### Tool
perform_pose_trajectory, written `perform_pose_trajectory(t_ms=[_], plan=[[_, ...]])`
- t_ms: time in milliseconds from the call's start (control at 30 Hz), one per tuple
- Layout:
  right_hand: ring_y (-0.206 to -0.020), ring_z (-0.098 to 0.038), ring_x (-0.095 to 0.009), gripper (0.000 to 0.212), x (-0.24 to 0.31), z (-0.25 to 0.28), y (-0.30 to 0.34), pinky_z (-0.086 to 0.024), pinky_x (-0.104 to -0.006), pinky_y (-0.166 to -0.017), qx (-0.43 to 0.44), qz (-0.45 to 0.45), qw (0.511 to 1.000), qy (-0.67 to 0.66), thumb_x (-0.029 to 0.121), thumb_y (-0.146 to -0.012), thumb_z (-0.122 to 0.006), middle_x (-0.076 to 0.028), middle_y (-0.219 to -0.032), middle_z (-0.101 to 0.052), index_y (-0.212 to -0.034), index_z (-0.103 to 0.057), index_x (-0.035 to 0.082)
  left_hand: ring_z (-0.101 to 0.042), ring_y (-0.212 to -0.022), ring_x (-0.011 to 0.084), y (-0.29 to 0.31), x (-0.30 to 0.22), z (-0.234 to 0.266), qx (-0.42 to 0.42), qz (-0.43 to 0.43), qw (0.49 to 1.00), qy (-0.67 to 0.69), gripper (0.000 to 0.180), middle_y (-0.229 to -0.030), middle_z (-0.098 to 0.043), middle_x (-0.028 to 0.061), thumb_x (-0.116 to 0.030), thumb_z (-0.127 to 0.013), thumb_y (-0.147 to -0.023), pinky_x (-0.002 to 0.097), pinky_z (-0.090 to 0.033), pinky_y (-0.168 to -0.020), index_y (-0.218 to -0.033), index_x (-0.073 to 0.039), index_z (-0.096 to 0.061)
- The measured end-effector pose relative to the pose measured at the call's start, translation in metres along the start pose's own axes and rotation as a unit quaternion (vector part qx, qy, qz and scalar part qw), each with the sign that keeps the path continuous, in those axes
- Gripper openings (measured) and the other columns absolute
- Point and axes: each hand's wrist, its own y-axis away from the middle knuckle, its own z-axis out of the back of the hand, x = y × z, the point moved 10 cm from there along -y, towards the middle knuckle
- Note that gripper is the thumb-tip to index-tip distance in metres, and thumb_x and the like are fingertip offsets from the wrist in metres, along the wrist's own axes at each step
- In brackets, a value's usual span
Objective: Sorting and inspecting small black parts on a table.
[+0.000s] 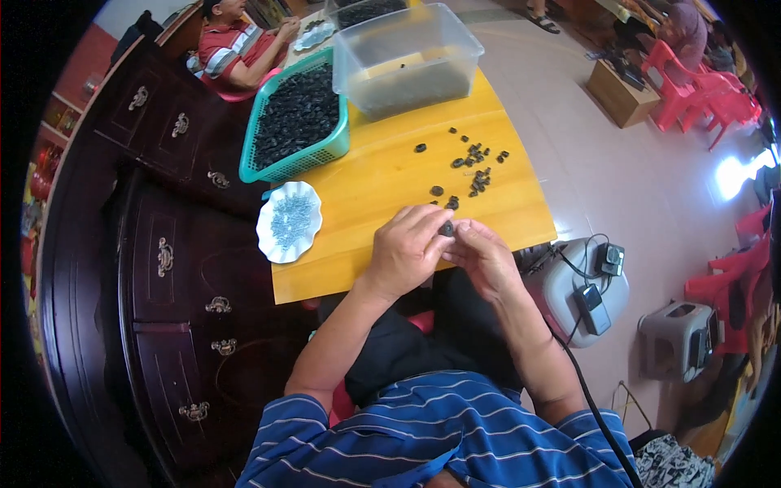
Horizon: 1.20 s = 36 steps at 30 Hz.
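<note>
Small black part (447,229) — pinched between the fingertips of both hands, held just above the near edge of the yellow table (382,183). Left hand (407,248) is curled around it from the left, thumb and forefinger closed on it; right hand (482,254) meets it from the right, fingertips touching the same piece. Both grips are tight and nearly closed, with nothing else in either hand as far as I can see. Too small to tell what exactly is being done to the part.

Progress, judged from how things lie:
- Scatter of loose black parts (476,171) on the table beyond the hands, maybe a couple dozen. Can't tell whether those are finished or waiting.
- Green basket (254,159) at the far left of the table is heaped with the same kind of black pieces — a large stock.
- Clear plastic tub (455,49) behind it holds a shallow dark layer at the bottom, mostly empty space above.
- White scalloped dish (268,236) just left of the hands holds a pile of tiny silvery bits, well stocked.

My read: early to mid run. One piece in hand, a small batch on the table, and the basket far from empty, so plenty is left.

Another person in a red striped shirt (224,45) sits at the far end, their hands at a separate dish.
</note>
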Motion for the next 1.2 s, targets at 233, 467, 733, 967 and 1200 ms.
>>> perform_pose_trajectory(t_ms=[233,467,733,967,1200], plan=[[-0.090,-0.068,-0.014,0.022,0.007,-0.002,0.006,-0.052,-0.0284,-0.085,-0.004,0.012,0.996,0.087,0.026,-0.103,-0.055,-0.006,-0.103,-0.071,-0.111,-0.064,0.007,-0.068,-0.093,0.0327,0.006,0.008,0.012,-0.005,0.044,0.999,0.021,0.027,-0.099,-0.069,0.0148,-0.007,-0.073,-0.081,0.0395,-0.055,-0.081,-0.107,-0.002,-0.068],[-0.087,-0.067,-0.014,0.019,0.022,0.013,0.005,-0.053,-0.0288,-0.083,-0.057,0.044,0.995,0.074,0.023,-0.103,-0.055,-0.008,-0.104,-0.072,-0.112,-0.063,0.008,-0.053,-0.064,0.0053,0.060,0.091,0.005,0.091,0.256,0.947,0.171,0.029,-0.075,-0.056,-0.0022,-0.003,-0.067,-0.086,0.0227,-0.044,-0.060,-0.115,-0.002,-0.064],[-0.084,-0.067,-0.012,0.017,0.015,0.002,0.006,-0.053,-0.0275,-0.082,-0.041,0.020,0.994,0.101,0.022,-0.103,-0.056,-0.006,-0.101,-0.072,-0.110,-0.063,0.008,-0.051,-0.062,0.0043,0.070,0.187,0.042,0.144,0.397,0.893,0.156,0.032,-0.073,-0.055,-0.0055,-0.003,-0.060,-0.087,0.0213,-0.041,-0.056,-0.119,-0.004,-0.065],[-0.085,-0.065,-0.011,0.018,0.015,0.004,0.003,-0.051,-0.0249,-0.081,-0.035,0.034,0.993,0.103,0.023,-0.102,-0.059,-0.007,-0.101,-0.072,-0.111,-0.063,0.008,-0.062,-0.086,0.0117,0.005,0.228,0.122,-0.203,0.323,0.886,0.264,0.077,-0.127,-0.063,0.0149,-0.001,-0.065,-0.088,0.0226,-0.051,-0.073,-0.152,0.005,-0.024],[-0.085,-0.064,-0.011,0.016,0.015,0.001,0.005,-0.050,-0.0239,-0.080,-0.032,0.039,0.988,0.146,0.019,-0.101,-0.058,-0.006,-0.101,-0.071,-0.110,-0.062,0.006,-0.067,-0.084,0.0145,0.018,0.153,-0.002,0.025,0.218,0.965,0.142,0.026,-0.101,-0.071,0.0077,-0.003,-0.067,-0.086,0.0279,-0.054,-0.075,-0.112,-0.001,-0.070]])
